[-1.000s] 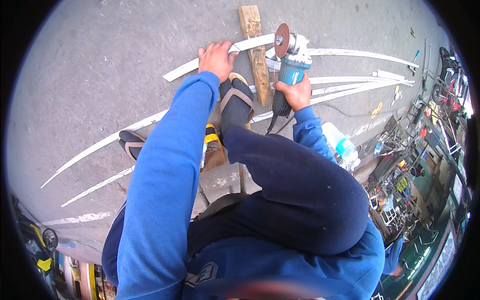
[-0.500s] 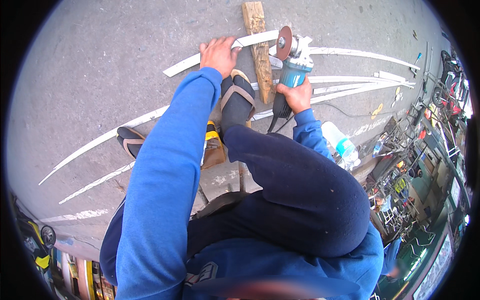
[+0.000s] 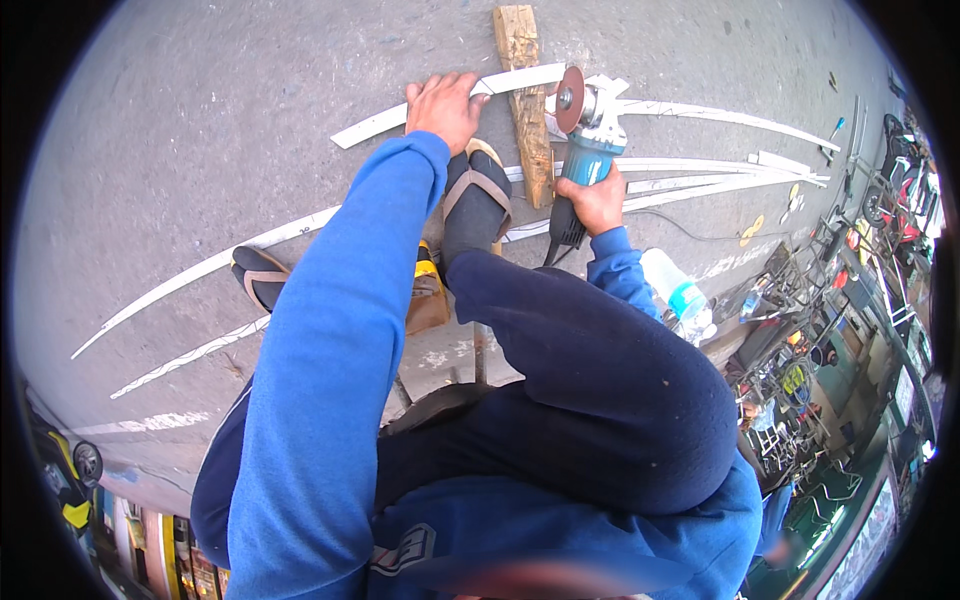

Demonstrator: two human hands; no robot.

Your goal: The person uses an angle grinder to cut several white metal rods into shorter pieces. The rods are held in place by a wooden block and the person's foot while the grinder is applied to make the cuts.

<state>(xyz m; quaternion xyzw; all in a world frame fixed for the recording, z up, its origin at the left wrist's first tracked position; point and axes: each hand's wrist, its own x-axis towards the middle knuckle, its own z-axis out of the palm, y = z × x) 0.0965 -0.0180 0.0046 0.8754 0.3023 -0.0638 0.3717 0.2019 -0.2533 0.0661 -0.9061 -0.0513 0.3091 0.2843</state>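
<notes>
My left hand [image 3: 447, 110] presses down and grips a white flat strip [image 3: 372, 128] whose far end rests across a rough wooden block [image 3: 527, 125]. My right hand [image 3: 600, 200] is wrapped around the body of a teal and black angle grinder [image 3: 590, 160]. The grinder's reddish-brown disc [image 3: 570, 99] stands upright at the strip's right end, over the block's right edge; whether it touches the strip I cannot tell. My sandalled foot [image 3: 475, 200] is planted just left of the block.
Several long white strips [image 3: 720, 110] lie on the concrete to the right, and more [image 3: 200, 270] to the left. The grinder's cord [image 3: 680, 222] trails right. A plastic bottle [image 3: 672, 285] is beside my right forearm. Metal clutter [image 3: 790, 370] fills the right side; a yellow-and-brown box [image 3: 428, 300] sits between my feet.
The grinder has shifted slightly toward me, its disc a little lower against the strip's end. My left hand keeps its place on the strip. The whole view has moved slightly.
</notes>
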